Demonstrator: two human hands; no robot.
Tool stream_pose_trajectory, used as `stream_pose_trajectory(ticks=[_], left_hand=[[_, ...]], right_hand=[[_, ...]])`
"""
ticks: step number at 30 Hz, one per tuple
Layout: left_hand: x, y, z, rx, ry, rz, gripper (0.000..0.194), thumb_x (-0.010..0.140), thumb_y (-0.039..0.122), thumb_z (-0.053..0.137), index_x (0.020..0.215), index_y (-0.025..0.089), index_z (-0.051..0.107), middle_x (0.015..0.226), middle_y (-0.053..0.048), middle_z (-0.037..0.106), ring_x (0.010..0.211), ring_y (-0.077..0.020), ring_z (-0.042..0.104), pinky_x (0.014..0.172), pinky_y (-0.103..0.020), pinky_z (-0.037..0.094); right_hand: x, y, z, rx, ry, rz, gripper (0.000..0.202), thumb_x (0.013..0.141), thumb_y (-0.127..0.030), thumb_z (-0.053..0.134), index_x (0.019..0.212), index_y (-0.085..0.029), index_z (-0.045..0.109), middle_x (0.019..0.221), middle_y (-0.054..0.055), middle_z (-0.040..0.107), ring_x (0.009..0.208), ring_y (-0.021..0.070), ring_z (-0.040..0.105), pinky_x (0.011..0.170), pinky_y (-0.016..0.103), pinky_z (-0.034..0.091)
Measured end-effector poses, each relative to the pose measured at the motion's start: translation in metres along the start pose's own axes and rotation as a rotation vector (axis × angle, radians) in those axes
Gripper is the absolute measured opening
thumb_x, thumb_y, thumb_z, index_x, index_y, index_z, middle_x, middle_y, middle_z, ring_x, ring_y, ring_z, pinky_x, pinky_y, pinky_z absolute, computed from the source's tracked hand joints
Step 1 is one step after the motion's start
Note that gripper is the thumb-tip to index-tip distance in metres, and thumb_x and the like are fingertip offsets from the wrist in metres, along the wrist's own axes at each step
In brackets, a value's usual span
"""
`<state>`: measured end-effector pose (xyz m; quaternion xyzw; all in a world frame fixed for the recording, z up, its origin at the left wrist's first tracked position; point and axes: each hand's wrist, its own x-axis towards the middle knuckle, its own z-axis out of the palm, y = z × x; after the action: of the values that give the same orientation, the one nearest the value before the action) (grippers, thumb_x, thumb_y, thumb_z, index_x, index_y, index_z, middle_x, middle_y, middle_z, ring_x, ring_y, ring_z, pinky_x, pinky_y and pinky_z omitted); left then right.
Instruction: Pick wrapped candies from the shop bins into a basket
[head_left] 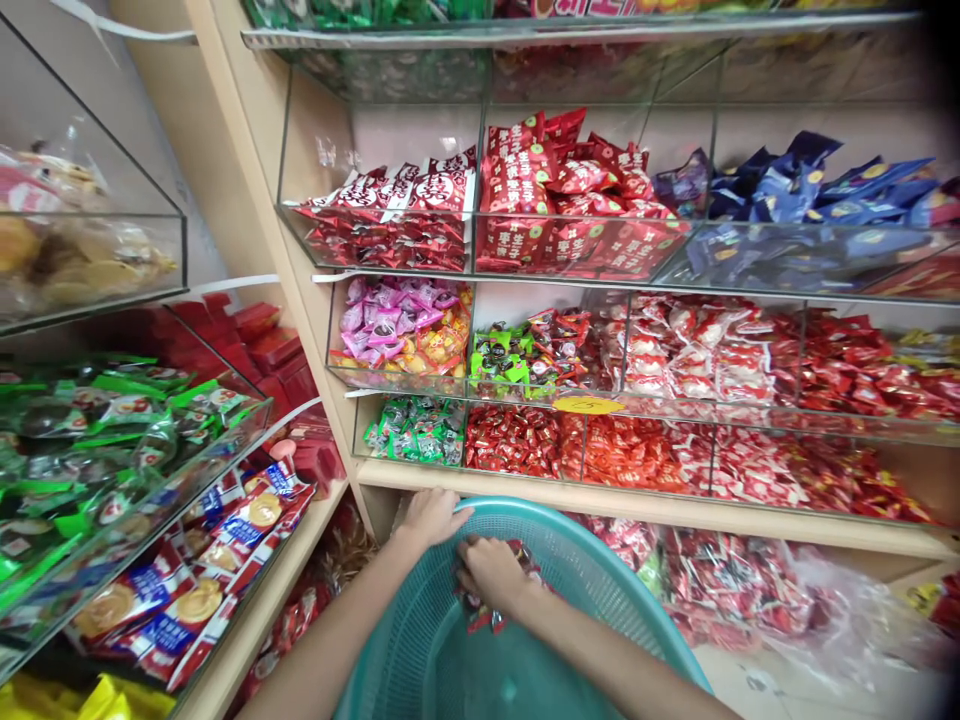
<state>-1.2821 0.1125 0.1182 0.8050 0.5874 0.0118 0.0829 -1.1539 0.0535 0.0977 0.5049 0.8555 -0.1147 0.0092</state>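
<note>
A large teal plastic basket [615,570] with slotted walls stands in front of me, below the shelves. My left hand [431,515] is closed over its far left rim, thumb toward the inside. Down inside the basket, near the far wall, my right hand [491,572] curls around a bunch of small wrapped candies [480,612] in red and dark wrappers. The fingertips are partly hidden, so how many candies it holds is unclear. The visible basket floor shows bare teal plastic nearer to me.
Wooden shelves [660,508] with clear bins rise ahead, holding red candies [517,440], green candies [412,430] and blue packets [795,190]. On the left, a shelf holds blue-and-white snack packs [251,515]. Bagged candies [739,580] lie low at the right.
</note>
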Motion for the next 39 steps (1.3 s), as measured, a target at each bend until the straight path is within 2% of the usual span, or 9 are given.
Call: stream_pose_trajectory(ticks=[4,9,13,21,24,27,32,35,39], left_hand=[[0.015,0.021,0.004,0.003,0.028,-0.021,0.061,0.088,0.056,0.027,0.095,0.012,0.068,0.099,-0.02,0.067,0.096,-0.0312,0.063,0.08,-0.038,0.045],[0.031,0.042,0.009,-0.03,0.052,0.019,0.066,0.085,0.064,0.023,0.094,0.016,0.068,0.096,-0.016,0.069,0.095,-0.0286,0.063,0.08,-0.035,0.045],[0.034,0.035,0.01,-0.061,0.047,0.039,0.066,0.082,0.068,0.027,0.086,0.018,0.069,0.093,-0.014,0.07,0.094,-0.028,0.063,0.078,-0.034,0.045],[0.032,0.026,0.019,-0.12,0.005,-0.027,0.061,0.078,0.067,0.038,0.097,0.019,0.069,0.103,-0.013,0.069,0.099,-0.029,0.062,0.079,-0.033,0.045],[0.032,0.028,0.02,-0.132,-0.021,-0.04,0.057,0.08,0.064,0.037,0.093,0.019,0.07,0.101,-0.013,0.07,0.099,-0.0296,0.062,0.079,-0.034,0.045],[0.032,0.025,0.022,-0.152,-0.026,-0.06,0.055,0.08,0.063,0.038,0.097,0.02,0.069,0.104,-0.013,0.069,0.101,-0.0292,0.062,0.08,-0.034,0.045],[0.031,0.017,0.027,-0.184,-0.012,-0.099,0.064,0.077,0.069,0.038,0.099,0.017,0.068,0.104,-0.015,0.068,0.102,-0.0305,0.061,0.082,-0.036,0.045],[0.03,0.015,0.027,-0.18,-0.003,-0.087,0.064,0.078,0.069,0.035,0.094,0.018,0.069,0.101,-0.015,0.069,0.099,-0.0316,0.062,0.08,-0.038,0.046],[0.029,0.014,0.026,-0.164,0.009,-0.072,0.062,0.08,0.068,0.034,0.089,0.019,0.07,0.098,-0.014,0.07,0.097,-0.0319,0.063,0.079,-0.039,0.046]], right_hand=[[-0.001,-0.004,0.005,-0.001,0.018,0.038,0.02,0.083,-0.022,0.055,0.098,-0.013,0.066,0.097,0.015,0.067,0.085,0.0289,0.066,0.072,0.036,0.05],[-0.003,-0.008,0.005,0.031,0.075,0.053,0.037,0.081,-0.025,0.059,0.117,-0.017,0.058,0.113,0.015,0.062,0.088,0.0287,0.066,0.075,0.038,0.052],[-0.008,-0.008,-0.001,0.061,0.102,0.044,0.027,0.08,-0.027,0.059,0.105,-0.018,0.063,0.11,0.012,0.062,0.088,0.0292,0.066,0.076,0.04,0.052],[-0.029,-0.003,-0.03,0.226,0.072,0.056,0.019,0.08,-0.029,0.058,0.095,-0.021,0.068,0.1,0.009,0.068,0.093,0.0303,0.064,0.08,0.039,0.05],[-0.04,0.01,-0.066,0.289,0.208,-0.024,0.017,0.081,-0.029,0.057,0.095,-0.024,0.067,0.1,0.006,0.07,0.095,0.0267,0.064,0.079,0.032,0.048],[-0.05,0.033,-0.125,0.26,0.366,-0.016,0.019,0.088,-0.028,0.048,0.091,-0.022,0.066,0.085,0.004,0.071,0.082,0.0214,0.066,0.07,0.026,0.046],[-0.042,0.076,-0.238,-0.082,0.633,0.295,0.03,0.094,-0.035,0.037,0.107,-0.02,0.059,0.083,0.007,0.07,0.076,0.0216,0.066,0.067,0.029,0.046],[-0.023,0.092,-0.277,-0.253,0.525,0.495,0.029,0.092,-0.029,0.042,0.11,-0.015,0.059,0.101,0.015,0.067,0.094,0.0266,0.064,0.074,0.032,0.047],[-0.001,0.098,-0.287,-0.23,0.348,0.542,0.026,0.079,-0.022,0.061,0.102,-0.011,0.066,0.101,0.019,0.067,0.092,0.0285,0.065,0.072,0.033,0.05]])
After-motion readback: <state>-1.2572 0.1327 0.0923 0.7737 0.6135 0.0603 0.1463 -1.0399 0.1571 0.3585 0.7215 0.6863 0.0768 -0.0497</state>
